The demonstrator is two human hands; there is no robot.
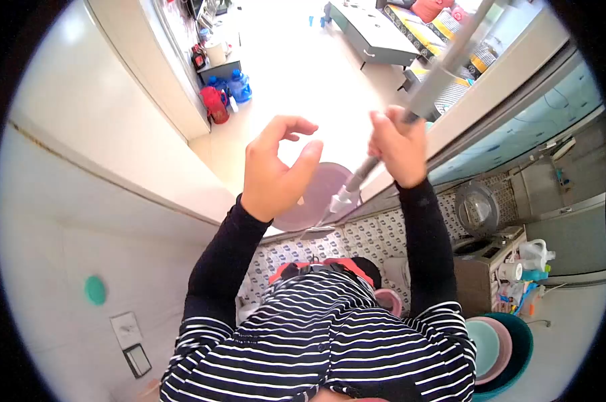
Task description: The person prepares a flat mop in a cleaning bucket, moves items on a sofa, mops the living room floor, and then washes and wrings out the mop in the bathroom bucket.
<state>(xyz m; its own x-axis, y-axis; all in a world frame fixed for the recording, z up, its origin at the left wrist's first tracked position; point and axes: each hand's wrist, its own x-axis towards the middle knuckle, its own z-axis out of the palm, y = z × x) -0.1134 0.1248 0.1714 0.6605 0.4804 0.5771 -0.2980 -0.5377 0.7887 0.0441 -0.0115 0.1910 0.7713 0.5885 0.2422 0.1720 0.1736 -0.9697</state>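
Observation:
My right hand [403,144] is wrapped round the grey pole of a flat mop [363,175], which slants from the upper right down towards the floor. At its lower end, a white joint meets a narrow flat head beside a purple basin [323,181]. My left hand [279,167] is held up over the basin to the left of the pole, thumb and fingers apart, holding nothing. The upper part of the pole is blurred. Part of the basin is hidden behind my left hand and the mop.
A doorway opens ahead onto a bright floor with a long low table [377,37]. A red thermos [214,104] and blue water jugs [239,86] stand at the left. Patterned tiles [370,238] lie below me. Stacked basins [521,348] and a washing machine [487,258] are on the right.

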